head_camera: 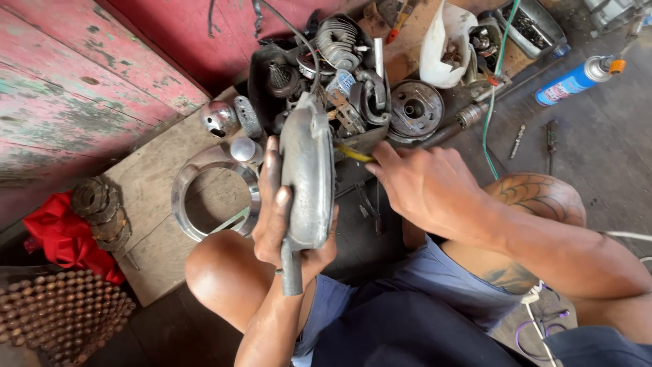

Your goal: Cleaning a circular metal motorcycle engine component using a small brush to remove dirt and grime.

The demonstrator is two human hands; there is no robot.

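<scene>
So the left hand is wrapped around a grey cast-metal engine cover, a long teardrop-shaped piece with a short stub poking out the bottom, held upright just left of centre frame, above the person's bare knee. Fingers are curled closed around its lower half, thumb laid up along the left edge, so the grip is clamped right on the cover. Looks like solid aluminium casting to me: stiff, fairly hefty for its size, probably a bit greasy and slick, so holding it low and wide like that seems the sensible spot, not by the skinny stub. The right hand comes in from the right of frame, fingers pinched together on a thin yellow-handled tool, whose tip points at the cover's upper right edge; I can't tell if it actually touches. Behind the cover, top centre, there's a pile of engine parts in a dark tray, with a round drum plate beside it. A chrome ring lies on a wooden board at left, a stack of rusty sprockets next to a red cloth further left, and a blue spray can sits upper right on the floor.
</scene>
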